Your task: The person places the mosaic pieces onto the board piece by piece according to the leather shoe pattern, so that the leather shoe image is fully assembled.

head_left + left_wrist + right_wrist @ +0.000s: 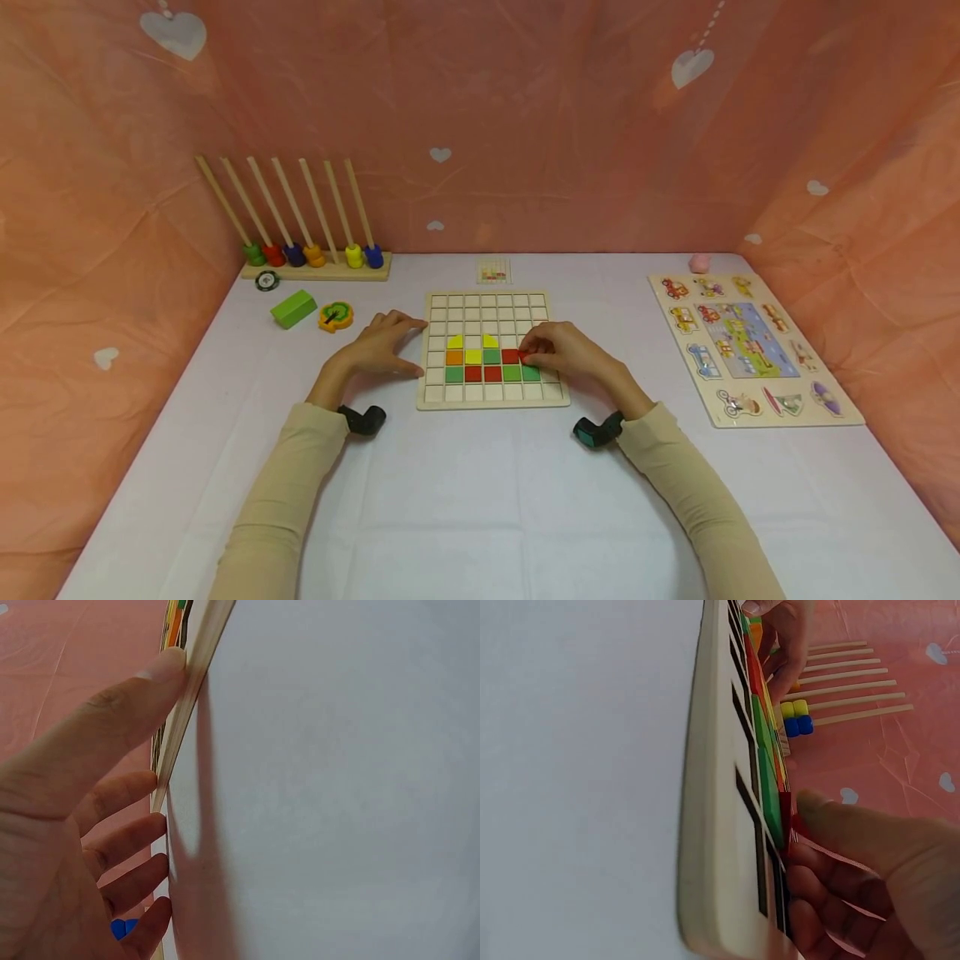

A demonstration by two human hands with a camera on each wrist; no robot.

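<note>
A pale wooden grid board (492,400) lies mid-table, with rows of green, red, orange and yellow tiles in its cells. My left hand (382,343) touches the board's left edge with thumb and fingertips, its fingers spread and nearly straight. In the left wrist view the thumb (161,671) rests against the board's rim (191,682). My right hand (566,350) pinches a small red tile (523,357) over the row above the green tiles, at the right. The right wrist view shows that red tile (785,814) standing tilted at the thumb and fingers, just beyond a green tile (769,799).
A small pattern card (493,271) lies behind the board. At the back left stands a peg rack with beads (315,271), near a round token (267,281), a green block (293,309) and a tree piece (335,317). A picture puzzle (750,400) and a pink object (699,263) are at right.
</note>
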